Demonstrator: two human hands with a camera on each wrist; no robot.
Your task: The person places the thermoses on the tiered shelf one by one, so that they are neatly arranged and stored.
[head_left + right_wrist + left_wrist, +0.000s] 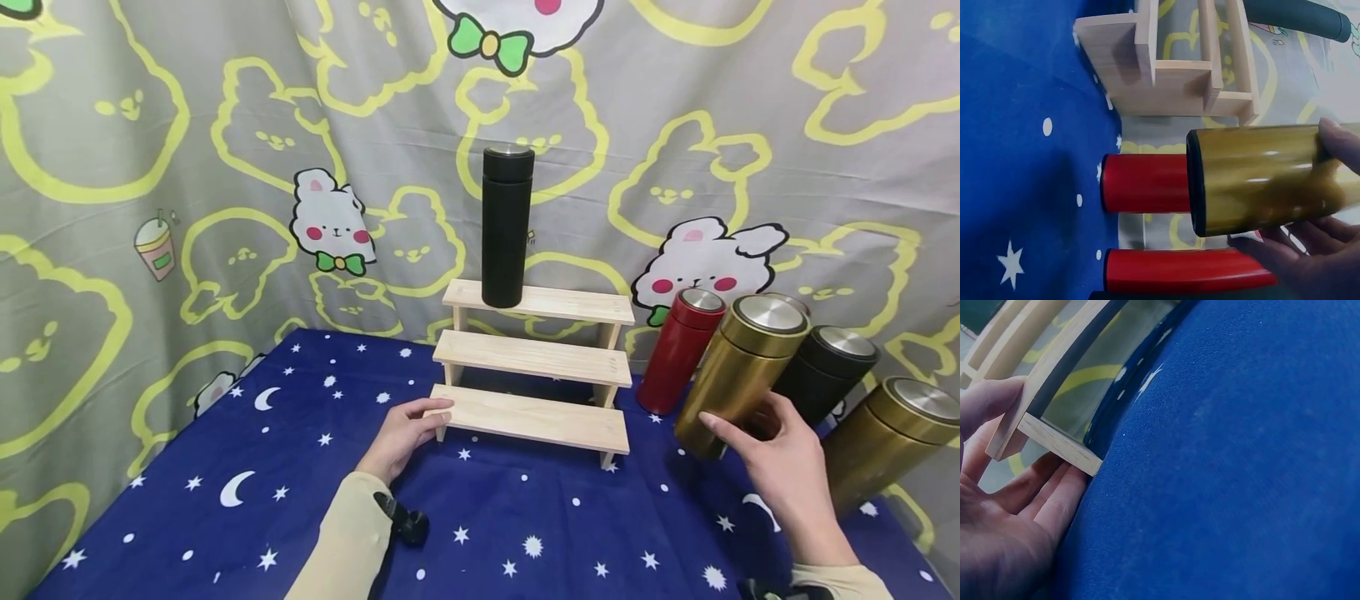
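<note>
Right of the pale wooden three-step stand [532, 358], the right hand [787, 471] holds a gold metallic cylindrical bottle [733, 373]; the left hand [405, 433] grips the stand. Lifting seems the step; next probably needs steady carrying.

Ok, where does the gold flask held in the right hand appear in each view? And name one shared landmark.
Head: held gold flask, right of centre.
Left wrist: not in it.
Right wrist: right of centre, base towards the left.
Shared by all three: wooden stand.
</note>
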